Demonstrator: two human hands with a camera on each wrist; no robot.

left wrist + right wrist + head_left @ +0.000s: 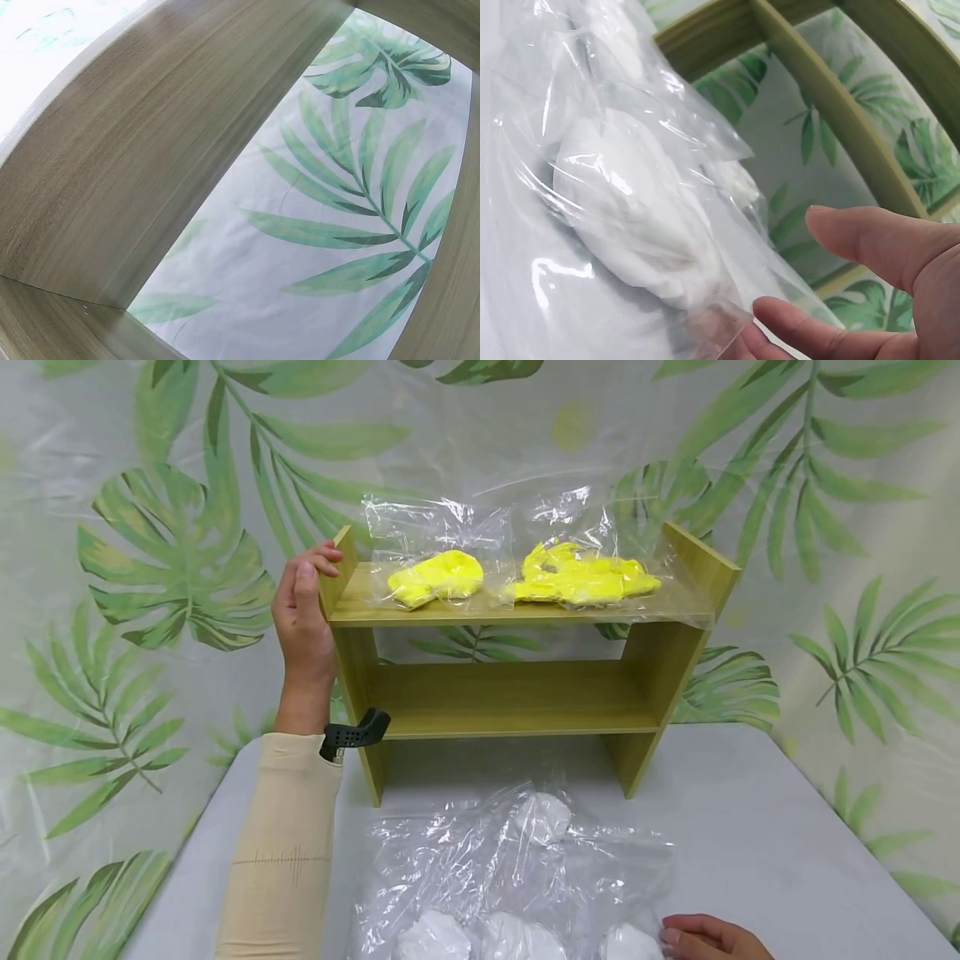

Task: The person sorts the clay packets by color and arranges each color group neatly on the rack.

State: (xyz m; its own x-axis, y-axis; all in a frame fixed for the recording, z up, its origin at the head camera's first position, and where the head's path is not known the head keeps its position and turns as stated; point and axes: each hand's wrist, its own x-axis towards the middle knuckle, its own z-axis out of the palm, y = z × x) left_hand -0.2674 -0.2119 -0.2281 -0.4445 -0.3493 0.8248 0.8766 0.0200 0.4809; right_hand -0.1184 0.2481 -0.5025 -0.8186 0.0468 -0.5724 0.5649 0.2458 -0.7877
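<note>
Evidently, the table [757, 827] is bearing a two-tier wooden shelf [517, 697], yellow bagged lumps [588, 581] atop, white bagged lumps [521, 937] in front. Your relaxed left hand [306, 606] is touching the shelf's side; your right hand [716, 937], thumb and fingers apart, is touching the rightmost white bag [632, 942]. You're probably selecting it; lifting is likely calling for a pinch.

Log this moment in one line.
left hand: at rack's side panel; right hand: touching clear bag with white lump; top shelf: two bagged yellow lumps

A black, seemingly perforated bracket [352, 734] juts from the beige, waveform-printed sleeve [276, 810].
</note>
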